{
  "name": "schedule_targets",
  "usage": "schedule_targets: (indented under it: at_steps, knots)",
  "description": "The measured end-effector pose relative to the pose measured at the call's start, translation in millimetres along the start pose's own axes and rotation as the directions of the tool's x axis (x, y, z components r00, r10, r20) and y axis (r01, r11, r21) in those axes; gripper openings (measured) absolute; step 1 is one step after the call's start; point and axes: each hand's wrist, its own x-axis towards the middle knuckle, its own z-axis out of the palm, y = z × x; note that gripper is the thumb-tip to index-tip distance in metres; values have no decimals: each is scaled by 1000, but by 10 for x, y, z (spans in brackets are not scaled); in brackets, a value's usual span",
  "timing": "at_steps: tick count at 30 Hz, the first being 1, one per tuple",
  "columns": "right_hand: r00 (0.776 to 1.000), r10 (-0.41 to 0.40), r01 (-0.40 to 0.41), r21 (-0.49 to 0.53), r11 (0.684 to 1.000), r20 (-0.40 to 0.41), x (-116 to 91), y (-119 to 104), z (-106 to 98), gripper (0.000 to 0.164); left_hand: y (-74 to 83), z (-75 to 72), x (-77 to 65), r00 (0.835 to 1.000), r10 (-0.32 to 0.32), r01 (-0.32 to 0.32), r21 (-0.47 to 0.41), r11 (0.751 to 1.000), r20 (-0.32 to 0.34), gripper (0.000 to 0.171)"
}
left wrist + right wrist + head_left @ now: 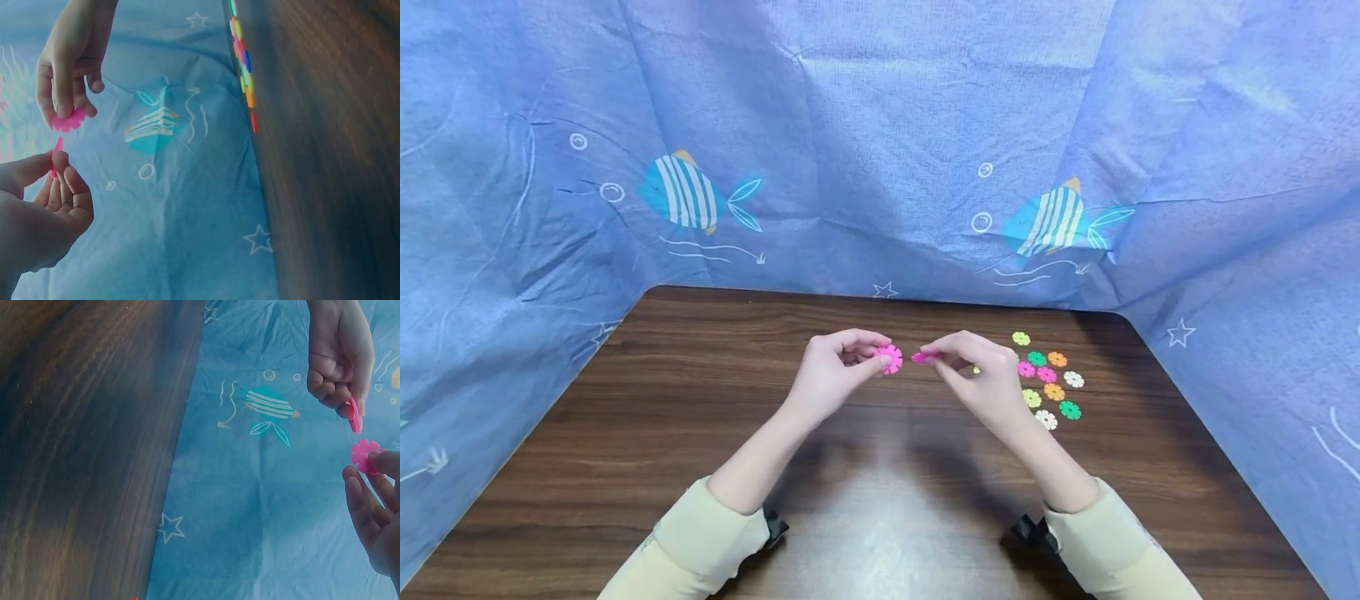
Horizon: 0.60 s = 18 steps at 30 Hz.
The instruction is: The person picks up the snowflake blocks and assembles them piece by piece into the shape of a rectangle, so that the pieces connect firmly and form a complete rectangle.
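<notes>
My left hand (831,371) pinches a pink notched plastic disc (891,358) by its edge, between thumb and fingers, its flat face showing in the head view. Just to the right, my right hand (988,379) pinches a second pink notched disc (919,357), seen nearly edge-on there. The right wrist view shows the right hand's disc (362,454) face-on and the left hand's disc (355,416) from its side. A small gap separates the two discs, which are raised above the wooden table (715,400).
Several loose notched discs lie on the table to the right, among them a green disc (1070,410), an orange disc (1054,392), a white disc (1073,379) and a yellow disc (1021,338). A blue fish-print cloth (865,167) hangs around the table's back and sides.
</notes>
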Motion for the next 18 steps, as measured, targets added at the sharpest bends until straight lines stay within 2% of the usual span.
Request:
schedule_targets:
  at_steps: [6, 10, 18]
  knots:
    - [1000, -10, 10, -1, 1000, 25, -16, -9, 72, 25, -10, 35, -28, 1000, 24, -24, 4, 1000, -14, 19]
    - [999, -43, 43, -14, 999, 30, -19, -15, 106, 27, -7, 50, -41, 1000, 29, -29, -4, 1000, -6, 20]
    - [993, -113, 113, 28, 993, 12, -54, -28, 150, 14, -26, 97, -88, 1000, -16, 18, -114, 993, 19, 22]
